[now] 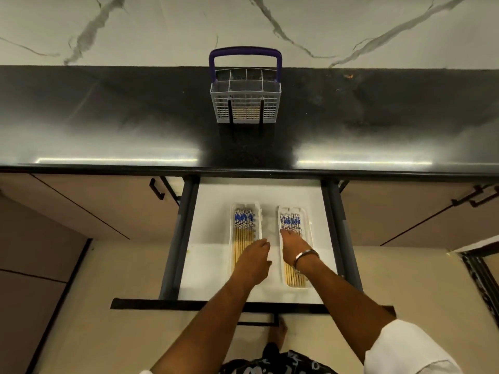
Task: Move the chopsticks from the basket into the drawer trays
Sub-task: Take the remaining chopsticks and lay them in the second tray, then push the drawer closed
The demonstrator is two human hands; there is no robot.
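Note:
A grey wire basket with a purple handle stands on the black counter, with two dark sticks and some pale chopstick ends visible through its front. Below, the open drawer holds two white trays. The left tray and the right tray each hold several bamboo chopsticks with blue-and-white tops. My left hand rests over the lower end of the left tray, fingers curled. My right hand, a metal bangle at its wrist, lies flat on the chopsticks in the right tray.
The black countertop runs the full width above the drawer, against a marble-patterned wall. Closed cabinet doors with black handles flank the drawer. The drawer's dark front panel sits near my body, and a bare foot shows on the floor below.

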